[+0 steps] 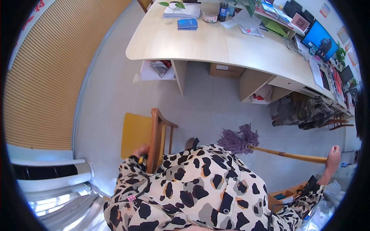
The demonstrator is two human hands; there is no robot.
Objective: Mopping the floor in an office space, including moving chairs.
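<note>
My right hand is closed around the end of the wooden handle of a string mop. Its purple-grey strands rest on the floor in front of me, right of my shoe. To my left stands a wooden chair with a yellow seat. My left hand, somewhat blurred, is at the chair's back with its fingers against the wooden frame; part of the grip is hidden.
A long pale desk bears papers, a bottle and a monitor. Beneath it is a cardboard box. Corrugated tan panelling runs along the left. A garment drapes a chair at right, and a wooden compartment box sits near my right arm.
</note>
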